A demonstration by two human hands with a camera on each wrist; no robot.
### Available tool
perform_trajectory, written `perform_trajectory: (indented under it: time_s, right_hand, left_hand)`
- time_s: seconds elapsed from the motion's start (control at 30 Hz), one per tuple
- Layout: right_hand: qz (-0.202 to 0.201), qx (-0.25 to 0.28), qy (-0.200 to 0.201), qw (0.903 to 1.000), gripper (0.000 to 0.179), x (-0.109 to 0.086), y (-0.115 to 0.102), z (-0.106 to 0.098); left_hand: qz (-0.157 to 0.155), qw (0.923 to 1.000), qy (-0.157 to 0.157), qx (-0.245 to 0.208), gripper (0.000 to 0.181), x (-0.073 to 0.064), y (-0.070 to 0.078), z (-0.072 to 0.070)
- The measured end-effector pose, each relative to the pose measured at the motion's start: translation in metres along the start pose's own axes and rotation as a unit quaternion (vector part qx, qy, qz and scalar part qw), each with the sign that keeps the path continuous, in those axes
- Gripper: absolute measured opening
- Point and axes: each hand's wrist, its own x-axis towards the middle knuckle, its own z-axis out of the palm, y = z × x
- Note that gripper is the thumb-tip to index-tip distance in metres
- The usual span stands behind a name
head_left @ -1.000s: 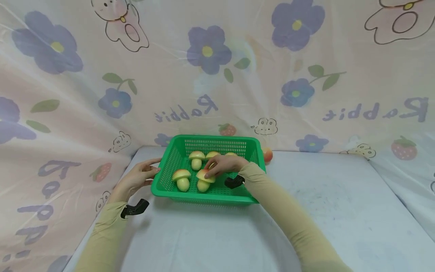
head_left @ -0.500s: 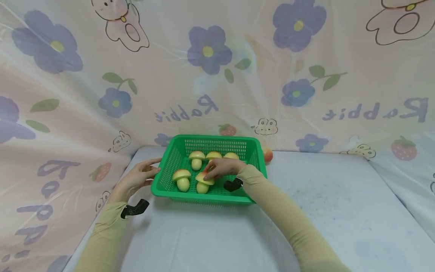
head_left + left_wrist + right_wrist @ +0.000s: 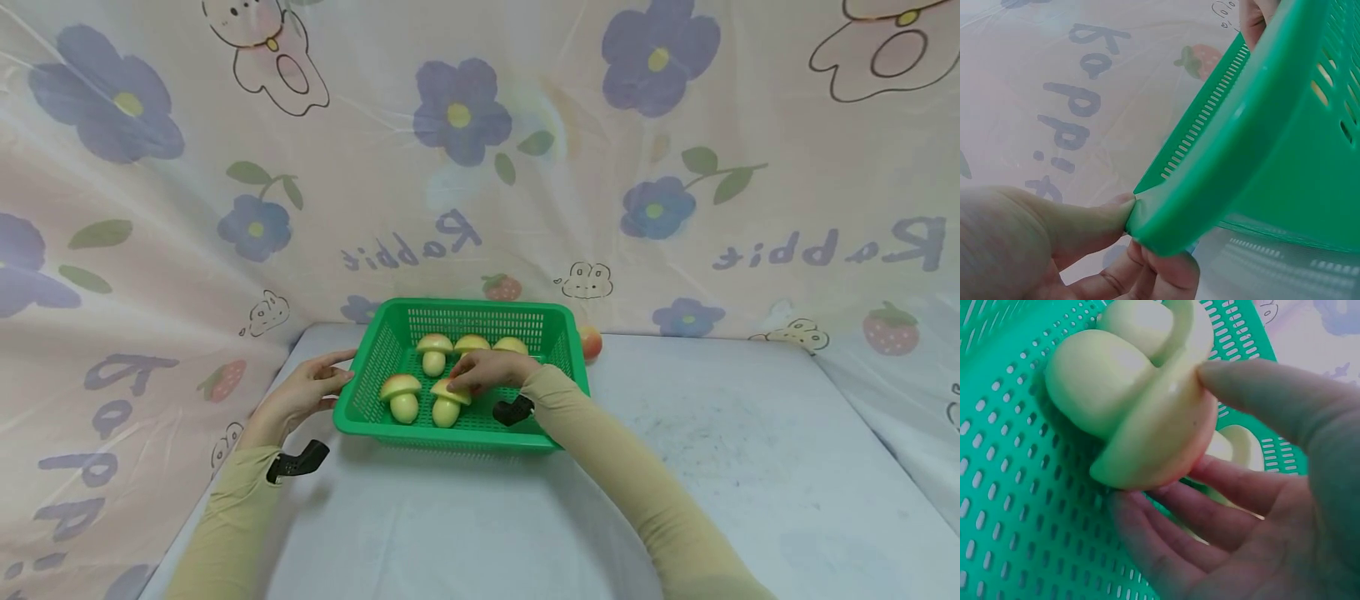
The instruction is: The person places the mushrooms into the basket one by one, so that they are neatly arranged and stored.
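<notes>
A green plastic basket (image 3: 465, 442) stands on the table with several toy mushrooms inside, their caps yellow and reddish. At its left end my left hand (image 3: 303, 392) pinches the rim between thumb and fingers; the left wrist view shows the rim (image 3: 1210, 194) close up. Reaching in over the right side, my right hand (image 3: 495, 369) holds the cap of the front middle mushroom (image 3: 446, 408), thumb on one side and fingers on the other. To its left lies another mushroom (image 3: 402, 400). Along the back sit a mushroom (image 3: 433, 354) and two more, partly behind my right hand.
A red and yellow round fruit (image 3: 591, 342) rests on the table just beyond the basket's right side, partly hidden by it. The table (image 3: 750, 433) has a white cover. Behind and to the left hangs a printed curtain (image 3: 540, 183) with flowers and rabbits.
My right hand and the mushroom it holds have shifted slightly left inside the basket. The left hand and the basket stay where they were.
</notes>
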Motion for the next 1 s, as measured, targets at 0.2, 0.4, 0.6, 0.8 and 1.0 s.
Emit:
perform_trajectory:
  time_s: [0.2,0.4,0.6,0.8,1.0]
  right_hand:
    - [0.001,0.015,0.005,0.9999,0.045,0.0007,-0.0008,0.0007]
    - [0.006,0.02,0.01,0.9997,0.044,0.0007,-0.0023,0.0012]
    - [0.021,0.009,0.018,0.9996,0.045,-0.0013,-0.0041,0.0016]
    - [0.042,0.014,0.027,0.9986,0.048,-0.0049,-0.0052,0.0026]
    - [0.041,0.044,0.024,0.9979,0.049,-0.0049,-0.0047,0.0013]
  left_hand:
    - [0.002,1.0,-0.002,0.0,0.057,-0.0011,-0.0002,-0.0008]
    - [0.002,1.0,-0.005,0.001,0.057,-0.0017,-0.0001,-0.0014]
    - [0.004,0.9999,-0.009,-0.004,0.057,-0.0016,-0.0008,-0.0017]
    - [0.003,1.0,-0.005,-0.004,0.057,-0.0014,-0.0011,-0.0005]
    - [-0.002,1.0,0.002,-0.002,0.057,-0.0002,-0.0007,0.0007]
